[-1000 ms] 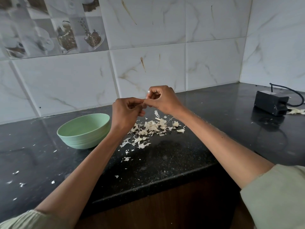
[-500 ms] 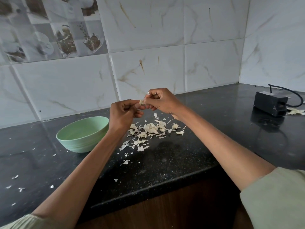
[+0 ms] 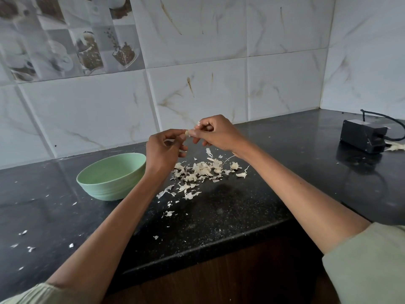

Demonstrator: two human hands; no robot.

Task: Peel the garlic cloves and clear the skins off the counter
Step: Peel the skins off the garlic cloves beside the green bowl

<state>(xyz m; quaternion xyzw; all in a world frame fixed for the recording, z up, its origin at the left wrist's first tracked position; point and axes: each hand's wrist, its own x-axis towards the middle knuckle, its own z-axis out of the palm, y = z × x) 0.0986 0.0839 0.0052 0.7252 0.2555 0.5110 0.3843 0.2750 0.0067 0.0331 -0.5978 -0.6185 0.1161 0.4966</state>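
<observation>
Above the black counter (image 3: 219, 213) both hands meet over a small pale garlic clove (image 3: 187, 132). My left hand (image 3: 163, 150) pinches the clove at its fingertips. My right hand (image 3: 215, 133) has curled fingers that pick at the clove's skin, and a white flake sticks up by its knuckle. A heap of papery garlic skins (image 3: 201, 172) lies on the counter right below the hands. A pale green bowl (image 3: 111, 177) stands to the left of the heap; what it holds is hidden.
Small skin flakes (image 3: 26, 240) are scattered over the left part of the counter. A black box with a cable (image 3: 362, 135) sits at the far right near the corner wall, with a whitish scrap beside it. The tiled wall runs behind.
The hands stay together over the heap and keep working the clove; the clove now shows between the fingertips. The view has tilted slightly downward.
</observation>
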